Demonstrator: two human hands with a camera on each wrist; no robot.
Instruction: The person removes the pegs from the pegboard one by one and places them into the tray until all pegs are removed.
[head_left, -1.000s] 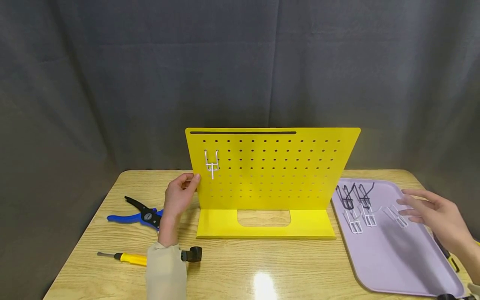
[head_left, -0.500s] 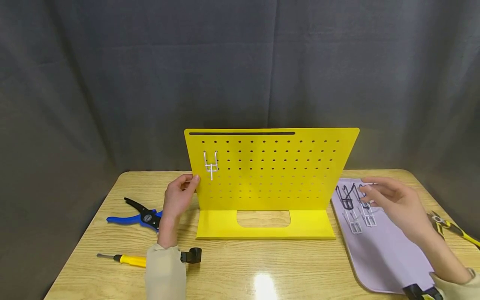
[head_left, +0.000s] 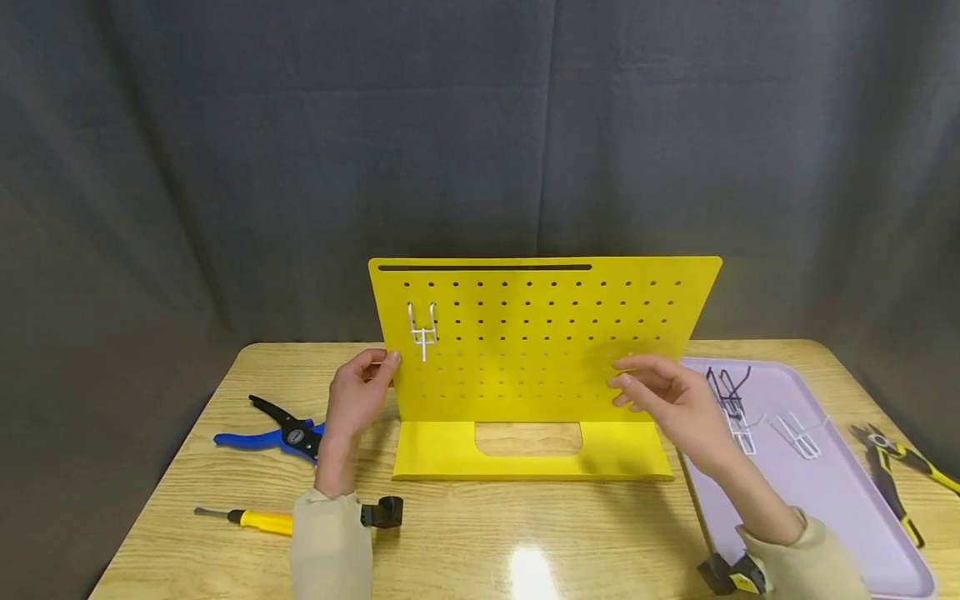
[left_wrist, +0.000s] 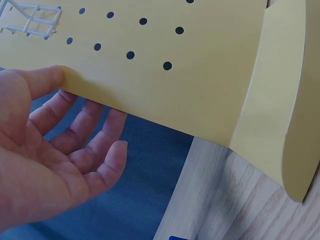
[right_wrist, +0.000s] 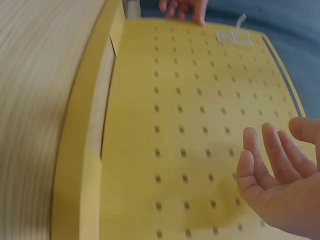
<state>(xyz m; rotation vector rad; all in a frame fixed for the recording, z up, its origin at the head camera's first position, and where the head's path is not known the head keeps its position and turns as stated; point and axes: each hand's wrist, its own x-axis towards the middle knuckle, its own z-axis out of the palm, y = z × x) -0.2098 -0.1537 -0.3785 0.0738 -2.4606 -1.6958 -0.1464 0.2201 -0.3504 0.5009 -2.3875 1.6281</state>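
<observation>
A yellow pegboard (head_left: 525, 367) stands upright on its base. My left hand (head_left: 360, 392) pinches its left edge, the thumb on the front face and the fingers behind, as the left wrist view (left_wrist: 75, 135) bears out. One white wire hook (head_left: 423, 332) hangs in the holes at the board's upper left. In front of the board's lower right is my right hand (head_left: 667, 400), fingers loosely bent. The right wrist view shows nothing between the right fingers (right_wrist: 280, 155). On the lilac tray (head_left: 825, 517) at right lie dark hooks (head_left: 727, 392) and white hooks (head_left: 798, 435), partly hidden by the right hand.
Blue-handled pliers (head_left: 292, 433) and a yellow screwdriver (head_left: 262, 521) lie on the wooden table (head_left: 465, 533), left of the board. Yellow-and-black pliers (head_left: 896, 467) lie beyond the tray's right edge. A dark curtain (head_left: 480, 133) hangs behind.
My right hand has swept left, from over the tray to in front of the pegboard, and holds nothing. My left hand has stayed at the board's edge.
</observation>
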